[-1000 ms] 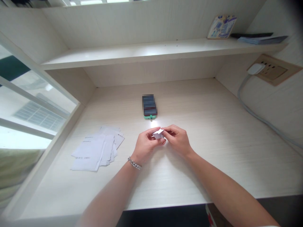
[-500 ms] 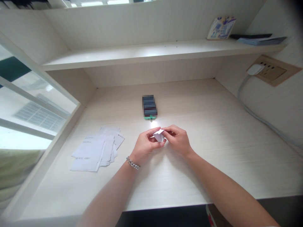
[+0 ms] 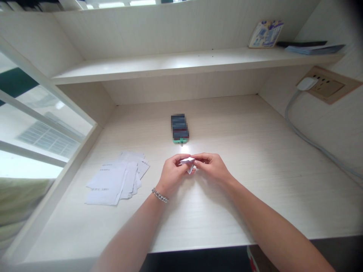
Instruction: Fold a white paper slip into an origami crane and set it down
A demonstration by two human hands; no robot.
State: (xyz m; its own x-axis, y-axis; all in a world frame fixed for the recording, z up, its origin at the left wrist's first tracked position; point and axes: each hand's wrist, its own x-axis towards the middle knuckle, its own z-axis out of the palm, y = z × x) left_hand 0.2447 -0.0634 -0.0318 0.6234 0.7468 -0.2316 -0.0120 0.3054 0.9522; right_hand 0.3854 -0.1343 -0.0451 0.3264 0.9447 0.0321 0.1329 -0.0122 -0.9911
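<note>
Between my two hands is a small piece of folded white paper (image 3: pixel 188 161), held just above the desk. My left hand (image 3: pixel 175 170), with a silver chain bracelet (image 3: pixel 160 195) on its wrist, grips the paper from the left with thumb and fingers. From the right, my right hand (image 3: pixel 211 165) pinches its edge between thumb and fingertips. The fingers cover part of the paper, so its full folded shape is hidden. Beyond the hands lies a phone-like object (image 3: pixel 179 128), its surface blurred out and its near edge green.
Loose white paper sheets (image 3: pixel 109 181), some with printed text, overlap on the left of the desk (image 3: pixel 232 124). A shelf (image 3: pixel 170 68) runs across the back, bearing a colourful packet (image 3: pixel 266 34). At right, a grey cable (image 3: pixel 312 145) hangs from a wall socket (image 3: pixel 330 85).
The folded paper has tipped and looks flatter from above. My left thumb has shifted up onto it, and the right fingers have straightened along its edge.
</note>
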